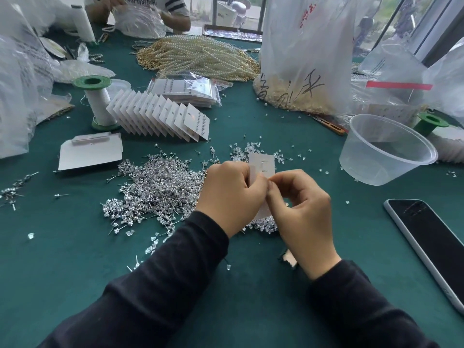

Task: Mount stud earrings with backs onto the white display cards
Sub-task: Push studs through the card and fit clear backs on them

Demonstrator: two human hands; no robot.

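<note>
At the far left, plastic bags point(17, 96) crowded the edge of the green table point(75, 247), with a green-capped thread spool point(96, 101) beside them and a flat white card box point(90, 151) nearer the person. Right of the spool stood a fanned row of finished display cards point(160, 119) and a bagged stack point(185, 90) behind it — so a fair batch looked done, while the large heap of loose stud earrings point(160, 187) suggested plenty remained. At centre the left hand point(231, 197) was closed around a white display card point(261, 163), held upright above the table, and the right hand point(301, 209) pinched thumb and forefinger at the card's edge; whatever it pinched — probably a stud or a back — was too small to make out. Clear earring backs point(251, 149) lay scattered just behind the card. Further right sat a clear plastic tub point(384, 149), then a phone point(431, 249) lying face up. Across the table, pearl strands point(198, 56) were heaped, another person worked at a bag, and windows lit the room.
</note>
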